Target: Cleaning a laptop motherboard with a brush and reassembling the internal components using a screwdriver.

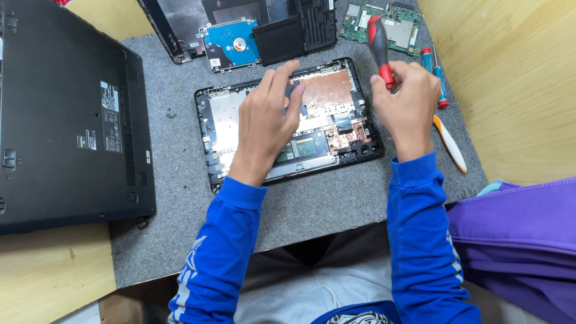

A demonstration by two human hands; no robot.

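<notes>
The opened laptop base (288, 120) lies mid-mat (336, 204); a closed laptop (66, 114) lies left, the hard drive (231, 43) and circuit board (390, 23) behind, screwdrivers (441, 90) right.

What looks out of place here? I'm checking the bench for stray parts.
Small dark specks, perhaps screws, lie loose on the grey mat left of the opened laptop shell. A white-and-orange tool lies near the mat's right edge. Nothing looks spilled or broken.

White rectangular labels (110, 96) on black laptop base (66, 114), left; blue-and-white label (233, 41) on hard drive (231, 45), top centre.
</notes>
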